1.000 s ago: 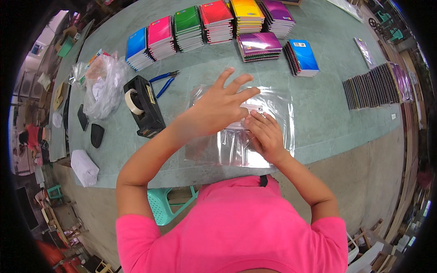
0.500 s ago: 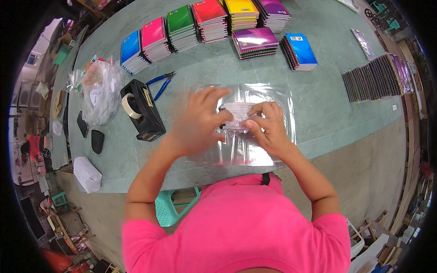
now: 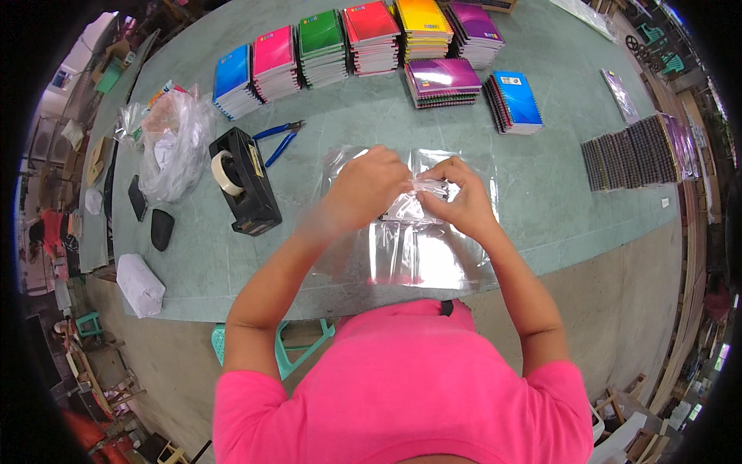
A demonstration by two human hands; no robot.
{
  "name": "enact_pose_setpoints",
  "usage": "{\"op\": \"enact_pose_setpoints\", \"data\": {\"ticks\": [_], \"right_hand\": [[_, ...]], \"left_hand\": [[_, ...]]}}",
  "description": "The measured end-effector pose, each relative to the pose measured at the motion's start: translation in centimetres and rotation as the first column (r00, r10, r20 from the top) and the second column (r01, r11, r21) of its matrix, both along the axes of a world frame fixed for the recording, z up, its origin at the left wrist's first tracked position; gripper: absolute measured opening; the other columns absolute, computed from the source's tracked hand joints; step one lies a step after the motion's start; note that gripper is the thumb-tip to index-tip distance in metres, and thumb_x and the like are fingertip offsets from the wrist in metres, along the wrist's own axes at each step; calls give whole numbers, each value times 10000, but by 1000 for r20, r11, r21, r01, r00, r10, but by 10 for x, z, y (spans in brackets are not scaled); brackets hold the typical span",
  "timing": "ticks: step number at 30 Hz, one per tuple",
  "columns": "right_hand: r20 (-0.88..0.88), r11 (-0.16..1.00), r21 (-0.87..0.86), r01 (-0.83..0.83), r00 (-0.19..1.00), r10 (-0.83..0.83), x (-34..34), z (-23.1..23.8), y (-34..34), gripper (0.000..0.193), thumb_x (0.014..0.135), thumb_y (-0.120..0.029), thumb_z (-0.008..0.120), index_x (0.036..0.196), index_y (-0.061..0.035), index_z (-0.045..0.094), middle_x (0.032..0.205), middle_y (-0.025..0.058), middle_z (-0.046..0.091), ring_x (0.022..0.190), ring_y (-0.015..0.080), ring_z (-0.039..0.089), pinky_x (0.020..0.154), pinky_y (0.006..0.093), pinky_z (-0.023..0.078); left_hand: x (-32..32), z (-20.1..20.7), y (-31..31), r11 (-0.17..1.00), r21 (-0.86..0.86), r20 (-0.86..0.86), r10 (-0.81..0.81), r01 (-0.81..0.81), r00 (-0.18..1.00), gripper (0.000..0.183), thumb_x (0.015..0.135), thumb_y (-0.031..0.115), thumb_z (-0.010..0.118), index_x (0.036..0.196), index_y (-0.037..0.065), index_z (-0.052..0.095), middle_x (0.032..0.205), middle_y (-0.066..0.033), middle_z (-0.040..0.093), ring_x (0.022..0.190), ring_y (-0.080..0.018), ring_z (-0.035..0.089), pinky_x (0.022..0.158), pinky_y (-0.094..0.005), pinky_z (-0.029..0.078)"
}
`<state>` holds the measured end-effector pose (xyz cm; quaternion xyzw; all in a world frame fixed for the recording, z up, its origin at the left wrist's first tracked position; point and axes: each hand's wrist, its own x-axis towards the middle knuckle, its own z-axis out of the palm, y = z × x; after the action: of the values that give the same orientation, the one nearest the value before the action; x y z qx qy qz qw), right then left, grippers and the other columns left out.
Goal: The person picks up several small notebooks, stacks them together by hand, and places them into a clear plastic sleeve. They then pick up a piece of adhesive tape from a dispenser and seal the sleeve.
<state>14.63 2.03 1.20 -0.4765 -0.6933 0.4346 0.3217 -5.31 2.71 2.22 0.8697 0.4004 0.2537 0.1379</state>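
A sheet of clear plastic film point(image 3: 352, 259) lies spread on the green table in front of me. On it rests a small stack of notebooks point(image 3: 411, 212), its white page edges partly showing and the rest hidden under film and hands. My left hand point(image 3: 369, 187) is closed at the stack's upper side, fingertips pinching a gathered fold of the film. Across from it, my right hand point(image 3: 466, 203) grips the same fold between thumb and fingers, its palm beside the stack's right end. The two hands' fingertips nearly meet.
Colourful spiral notebook stacks point(image 3: 321, 50) line the far side. A black tape dispenser point(image 3: 251, 185), blue pliers point(image 3: 282, 143) and a plastic bag point(image 3: 174, 158) stand to the left. Wrapped notebooks point(image 3: 630, 155) form a long row at right. A green stool point(image 3: 297, 348) sits below the table edge.
My left hand has moved right and its spread fingers have closed on the film. Both hands now meet over the stack, covering more of it. The view has shifted slightly.
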Motion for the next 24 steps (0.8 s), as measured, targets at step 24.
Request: {"op": "enact_pose_setpoints", "data": {"ticks": [24], "right_hand": [[295,691,710,-134,948,-119,-8,-24,-47,134,716,-129,719,816,-131,630,984,-9,645,1055,206,549,989,424,285]], "left_hand": [[-127,-18,-74,549,61,398,753,-834,525,161,829,193,628,892,45,633,1009,-130,601,931,-256,557,797,-341,421]]}}
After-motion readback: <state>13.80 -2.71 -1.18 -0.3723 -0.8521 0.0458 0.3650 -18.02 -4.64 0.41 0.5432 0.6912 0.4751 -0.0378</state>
